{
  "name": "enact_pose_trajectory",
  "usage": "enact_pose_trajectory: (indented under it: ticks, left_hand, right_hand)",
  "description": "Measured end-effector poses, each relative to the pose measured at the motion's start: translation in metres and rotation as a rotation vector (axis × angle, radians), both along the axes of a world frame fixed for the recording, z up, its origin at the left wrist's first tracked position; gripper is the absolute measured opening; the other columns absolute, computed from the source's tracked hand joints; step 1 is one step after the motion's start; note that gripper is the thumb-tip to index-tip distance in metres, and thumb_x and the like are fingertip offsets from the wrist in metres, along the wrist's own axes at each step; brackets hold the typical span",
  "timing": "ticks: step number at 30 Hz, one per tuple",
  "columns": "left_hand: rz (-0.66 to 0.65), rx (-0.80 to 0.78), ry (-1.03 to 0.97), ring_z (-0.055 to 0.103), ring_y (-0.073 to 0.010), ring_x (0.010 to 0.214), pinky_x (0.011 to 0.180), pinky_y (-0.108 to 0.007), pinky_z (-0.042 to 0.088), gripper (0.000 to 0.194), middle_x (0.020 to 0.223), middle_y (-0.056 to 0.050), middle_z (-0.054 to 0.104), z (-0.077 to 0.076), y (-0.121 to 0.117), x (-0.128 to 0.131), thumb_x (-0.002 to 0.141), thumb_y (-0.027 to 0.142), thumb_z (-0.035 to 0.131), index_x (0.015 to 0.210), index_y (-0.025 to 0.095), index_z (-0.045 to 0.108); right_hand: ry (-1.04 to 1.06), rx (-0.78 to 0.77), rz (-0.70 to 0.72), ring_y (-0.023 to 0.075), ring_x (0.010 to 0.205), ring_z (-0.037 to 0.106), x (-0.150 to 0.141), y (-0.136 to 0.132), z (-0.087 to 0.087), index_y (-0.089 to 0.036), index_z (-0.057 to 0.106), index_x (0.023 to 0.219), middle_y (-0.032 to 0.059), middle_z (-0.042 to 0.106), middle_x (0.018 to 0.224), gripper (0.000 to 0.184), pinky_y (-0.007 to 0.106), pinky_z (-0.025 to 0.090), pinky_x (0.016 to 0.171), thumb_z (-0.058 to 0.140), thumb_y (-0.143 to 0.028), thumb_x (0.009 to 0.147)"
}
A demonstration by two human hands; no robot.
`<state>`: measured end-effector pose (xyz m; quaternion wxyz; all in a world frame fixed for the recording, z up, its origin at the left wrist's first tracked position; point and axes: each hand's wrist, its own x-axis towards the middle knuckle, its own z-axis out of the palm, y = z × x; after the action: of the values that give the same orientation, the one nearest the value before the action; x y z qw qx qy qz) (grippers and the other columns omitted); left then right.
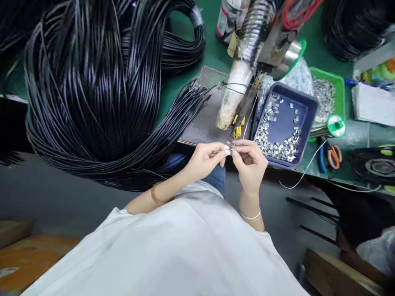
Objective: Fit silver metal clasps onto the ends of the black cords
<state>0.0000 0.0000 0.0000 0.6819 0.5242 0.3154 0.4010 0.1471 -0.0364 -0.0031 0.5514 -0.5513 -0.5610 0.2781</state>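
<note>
Tiny shiny piece (232, 147) pinched at fingertips of left hand (207, 159) and right hand (251, 161), so sits right between them, neither hand really nearer. Long axis can't be made out, mostly covered by fingers. Blue tray (281, 128) of metal bits parked just beyond right hand, black wires (185, 109) fanned out on left-hand side.

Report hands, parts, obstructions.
Both hands pinched together on a small piece, identity unclear. Blue tray of metal parts beside right hand. Nozzle just beyond fingers.
</note>
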Motion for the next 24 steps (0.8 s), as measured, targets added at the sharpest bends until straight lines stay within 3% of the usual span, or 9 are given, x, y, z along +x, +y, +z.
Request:
enact_pose_trajectory:
  ticks: [3, 6, 9, 12, 17, 24]
  left_hand:
    - [-0.067, -0.132, -0.072, 0.044, -0.0039, 0.044, 0.046, -0.017, 0.031, 0.032, 0.051, 0.003, 0.056, -0.001, 0.006, -0.002, 0.084, 0.041, 0.069, 0.078, 0.012, 0.06]
    - [-0.052, -0.224, -0.115, 0.042, -0.0042, 0.041, 0.044, -0.018, 0.029, 0.032, 0.05, 0.005, 0.054, -0.002, 0.009, -0.002, 0.08, 0.041, 0.073, 0.087, 0.013, 0.06]
    - [0.005, -0.242, -0.132, 0.039, -0.0025, 0.043, 0.044, -0.017, 0.028, 0.029, 0.053, 0.006, 0.052, -0.001, 0.011, -0.001, 0.075, 0.036, 0.077, 0.081, 0.012, 0.063]
    - [0.063, -0.22, -0.12, 0.046, -0.0033, 0.052, 0.053, -0.017, 0.036, 0.026, 0.062, 0.003, 0.059, -0.001, 0.012, 0.0, 0.07, 0.033, 0.078, 0.075, 0.012, 0.065]
    - [0.074, -0.179, -0.031, 0.042, -0.004, 0.053, 0.053, -0.018, 0.032, 0.017, 0.06, 0.003, 0.055, 0.0, 0.014, 0.0, 0.068, 0.025, 0.076, 0.07, 0.012, 0.065]
    - [0.007, -0.144, 0.014, 0.036, -0.0049, 0.052, 0.051, -0.02, 0.027, 0.013, 0.055, 0.004, 0.046, -0.002, 0.013, -0.002, 0.069, 0.023, 0.071, 0.068, 0.012, 0.064]
  right_hand:
    - [-0.061, 0.02, -0.077, 0.0127, 0.09, 0.069, 0.0, 0.0, 0.001, -0.021, 0.071, 0.085, 0.0023, 0.069, 0.096, 0.004, 0.026, 0.06, 0.073, 0.068, -0.019, 0.084]
    - [-0.111, 0.119, -0.169, 0.0148, 0.093, 0.069, -0.001, 0.0, 0.001, -0.022, 0.069, 0.092, 0.0032, 0.071, 0.097, 0.011, 0.032, 0.061, 0.077, 0.06, -0.017, 0.09]
    - [-0.193, 0.27, -0.176, 0.0158, 0.094, 0.07, -0.003, -0.002, 0.001, -0.023, 0.066, 0.098, 0.0027, 0.073, 0.098, 0.016, 0.036, 0.061, 0.08, 0.056, -0.013, 0.091]
    - [-0.255, 0.346, -0.14, 0.0151, 0.09, 0.071, -0.004, -0.004, 0.002, -0.023, 0.066, 0.094, 0.0016, 0.074, 0.096, 0.017, 0.034, 0.061, 0.078, 0.063, -0.009, 0.085]
    - [-0.18, 0.188, -0.12, 0.0151, 0.089, 0.07, -0.002, -0.004, 0.005, -0.022, 0.068, 0.09, 0.0022, 0.072, 0.095, 0.01, 0.031, 0.06, 0.072, 0.065, -0.013, 0.085]
    - [-0.194, 0.107, -0.05, 0.0148, 0.092, 0.069, 0.0, -0.004, 0.005, -0.023, 0.072, 0.092, 0.0025, 0.071, 0.098, 0.012, 0.031, 0.061, 0.075, 0.067, -0.016, 0.085]
